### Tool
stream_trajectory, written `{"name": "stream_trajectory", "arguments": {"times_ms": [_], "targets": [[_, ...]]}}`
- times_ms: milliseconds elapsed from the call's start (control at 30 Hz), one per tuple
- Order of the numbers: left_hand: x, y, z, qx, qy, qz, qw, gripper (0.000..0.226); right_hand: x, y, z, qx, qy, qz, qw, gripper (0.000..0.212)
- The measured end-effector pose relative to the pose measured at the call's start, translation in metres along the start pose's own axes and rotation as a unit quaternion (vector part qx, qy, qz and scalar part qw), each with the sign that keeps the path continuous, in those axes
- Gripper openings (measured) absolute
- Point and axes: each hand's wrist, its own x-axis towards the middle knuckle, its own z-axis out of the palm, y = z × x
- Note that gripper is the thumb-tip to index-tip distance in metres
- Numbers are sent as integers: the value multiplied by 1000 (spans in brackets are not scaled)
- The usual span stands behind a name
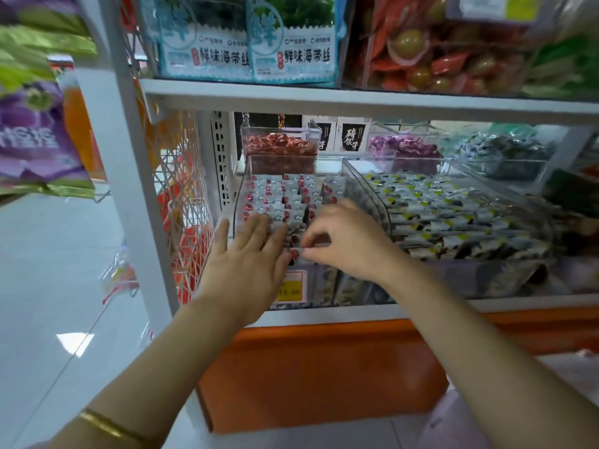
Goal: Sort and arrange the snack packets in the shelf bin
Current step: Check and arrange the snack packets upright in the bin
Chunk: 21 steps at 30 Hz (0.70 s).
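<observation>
On the lower shelf, a clear bin [363, 186] packed with small grey-white snack packets [278, 192] marked with red dots. Standing on edge in tidy files toward the back of the bin, looser at its front.

Flat on the packets at the bin's front left corner, the left hand [249, 260]: fingers straight and close together, thumb spread out by the bin's left wall, released and grasping nothing. At the bin's front right, the right hand [343, 241]: thumb and forefinger pinching a single packet [296, 254] by its end, other fingers curled. Held just above the bin's front edge, right beside the left fingertips.

On the bin's front face, a yellow price tag [290, 288], partly hidden by the left hand. Well in front of the bin, a gold bangle [110, 426] on the left wrist.

Just right of the bin, against its curved wall, a second bin [518, 264] of white, black and yellow packets. Directly behind the bin, a tub of red-wrapped sweets [278, 144]; behind and to the right, purple-wrapped sweets [405, 147]. Above the bin, a white shelf board [324, 102] carrying pale-blue seaweed bags [252, 43]. Left of the bin, a white wire mesh panel [181, 196]. Below the bin, the orange base [324, 367] of the rack.
</observation>
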Motion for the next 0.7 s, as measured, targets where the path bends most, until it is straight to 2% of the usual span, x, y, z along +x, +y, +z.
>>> {"name": "stream_trajectory", "arguments": {"times_ms": [67,133,267,433,500,533,633,700], "targets": [[0,-1,2,5,3,-2,1000,57,3,-3,9,-41,4,-8,999,12],[-1,0,4,1,14,-2,1000,57,4,-5,13,-26,12,-6,1000,5],[-3,-1,-2,-77,58,0,995,59,2,-1,5,145,42,9,988,12],[-6,2,-21,-206,136,19,969,71,-9,7,-18,347,177,43,920,16],[-5,4,-26,-260,153,6,953,69,-14,11,-20,418,214,65,881,14],[-5,5,-27,-280,152,1,948,66,-17,12,-20,470,224,80,850,13],[-2,6,-26,-377,130,-24,917,48,-21,15,-18,644,225,127,720,15],[0,6,-25,-460,120,-39,879,30,-21,16,-16,701,217,151,663,14]]}}
